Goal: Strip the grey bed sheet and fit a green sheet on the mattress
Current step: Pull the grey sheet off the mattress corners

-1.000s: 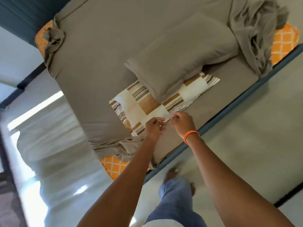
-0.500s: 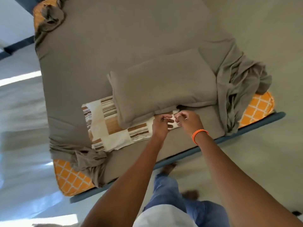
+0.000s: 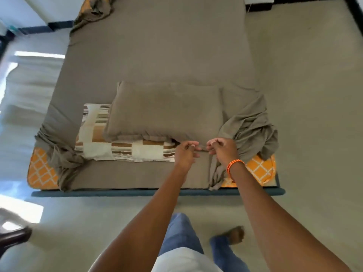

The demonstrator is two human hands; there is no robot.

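Left hand (image 3: 185, 153) and right hand (image 3: 223, 150), fingers curled, pinching the near edge of the grey pillow (image 3: 165, 112). Grey sheet (image 3: 157, 48) on the mattress (image 3: 42, 171), corners pulled off. Striped pillow (image 3: 125, 151) beneath.

I can read no text, label, brand, number or sign anywhere from here
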